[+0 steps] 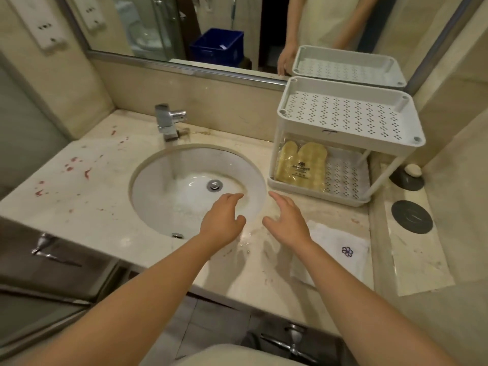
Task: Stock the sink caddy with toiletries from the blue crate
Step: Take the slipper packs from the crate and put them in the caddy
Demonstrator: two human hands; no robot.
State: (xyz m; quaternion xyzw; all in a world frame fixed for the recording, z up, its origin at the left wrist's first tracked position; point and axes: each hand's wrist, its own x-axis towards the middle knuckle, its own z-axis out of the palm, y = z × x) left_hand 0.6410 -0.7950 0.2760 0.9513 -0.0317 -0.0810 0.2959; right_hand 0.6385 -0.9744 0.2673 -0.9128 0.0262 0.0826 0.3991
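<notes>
A white two-tier sink caddy [348,136] stands on the counter to the right of the basin. Its perforated top shelf holds nothing. On the lower shelf lies a clear packet with yellow mitts [301,165]. The blue crate [217,46] shows only as a reflection in the mirror. My left hand [223,220] hovers over the front right rim of the basin, fingers relaxed and holding nothing. Beside it, my right hand [286,220] floats above the counter, fingers straight and empty.
Water runs from the chrome tap [169,122] into the white basin [184,186]. A folded white towel [335,249] lies at the right front. A soap dish [408,177] and a round dark lid [412,216] sit right of the caddy. Red stains mark the left counter.
</notes>
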